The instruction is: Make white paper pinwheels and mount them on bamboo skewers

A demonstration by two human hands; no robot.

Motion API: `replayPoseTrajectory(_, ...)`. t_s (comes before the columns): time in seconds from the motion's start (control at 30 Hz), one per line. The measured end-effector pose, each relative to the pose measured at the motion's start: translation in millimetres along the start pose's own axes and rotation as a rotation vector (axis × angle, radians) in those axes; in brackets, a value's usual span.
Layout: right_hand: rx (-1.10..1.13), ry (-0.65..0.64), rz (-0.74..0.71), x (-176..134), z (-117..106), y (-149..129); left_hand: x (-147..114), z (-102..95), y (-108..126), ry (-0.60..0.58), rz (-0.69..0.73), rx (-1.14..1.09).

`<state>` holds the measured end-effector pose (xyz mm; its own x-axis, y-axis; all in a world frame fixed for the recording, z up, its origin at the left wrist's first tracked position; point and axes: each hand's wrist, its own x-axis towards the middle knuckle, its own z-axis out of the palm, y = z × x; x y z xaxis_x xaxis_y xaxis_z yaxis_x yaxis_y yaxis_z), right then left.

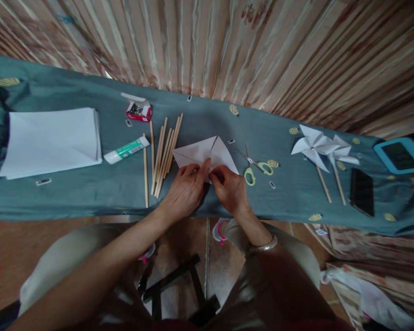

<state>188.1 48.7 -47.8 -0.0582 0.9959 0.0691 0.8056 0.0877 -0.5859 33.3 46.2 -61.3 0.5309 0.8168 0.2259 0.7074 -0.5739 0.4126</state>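
Note:
A square white sheet of paper (197, 151), slit inward from its corners, lies turned like a diamond at the table's near edge. My left hand (185, 191) grips its near-left part, with the index finger stretched across the paper. Close beside it, my right hand (230, 189) pinches the sheet's near edge between thumb and fingers. The near corner is hidden by both hands. Just right of the sheet rest scissors (250, 162) with light green handles, blades slightly apart. Several wooden sticks (167, 154) lie to the left of the paper.
Farther left are a glue tube (128, 150), an opened red box (134, 116) of small metal pieces and a stack of white paper (51, 142). To the right lie two paper pinwheels (311, 146) on sticks, a black phone (362, 192) and a blue-framed device (400, 155). A curtain (200, 46) hangs behind.

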Motion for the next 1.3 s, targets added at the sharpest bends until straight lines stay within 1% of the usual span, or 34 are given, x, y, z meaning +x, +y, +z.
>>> replayPoseTrajectory(0.13,-0.015,-0.003,-0.003,0.1,-0.5,0.2,2.1,-3.3,1.2,-0.005,-0.013,0.007)
replayPoseTrajectory(0.23,-0.022,-0.008,0.005,0.4,-0.6,-0.5,1.4,-3.5,-1.2,0.015,-0.035,-0.100)
replayPoseTrajectory(0.37,-0.018,-0.005,0.009,0.6,-0.1,-1.8,-0.1,-4.1,-6.4,0.113,-0.066,-0.268)
replayPoseTrajectory(0.47,-0.033,0.001,0.004,0.4,0.2,-1.7,-1.4,-6.4,-10.4,0.190,-0.082,-0.301)
replayPoseTrajectory(0.53,-0.055,0.011,-0.005,0.0,0.1,-0.5,-3.0,-8.1,-12.7,0.206,-0.083,-0.284)
replayPoseTrajectory(0.7,-0.112,0.076,-0.065,-1.4,-2.5,4.4,-8.1,-10.6,-14.6,0.136,-0.091,-0.182)
replayPoseTrajectory(0.8,-0.112,0.122,-0.074,-1.6,-7.3,6.8,-9.5,-12.1,-12.3,0.097,-0.092,-0.134)
replayPoseTrajectory(0.97,-0.117,0.201,-0.052,1.8,-20.2,14.7,-10.6,-14.5,-7.6,0.075,-0.098,-0.090)
replayPoseTrajectory(1.07,-0.146,0.266,-0.088,4.9,-25.1,24.4,-12.4,-14.1,-6.4,0.059,-0.109,-0.081)
replayPoseTrajectory(1.13,-0.147,0.262,-0.124,6.6,-24.8,30.2,-13.6,-13.5,-6.2,0.051,-0.112,-0.072)
replayPoseTrajectory(1.2,-0.134,0.224,-0.145,7.8,-22.2,33.4,-14.4,-13.3,-6.4,0.053,-0.107,-0.062)
replayPoseTrajectory(1.3,-0.120,0.188,-0.140,8.1,-18.3,33.1,-15.2,-15.3,-8.3,0.064,-0.100,-0.038)
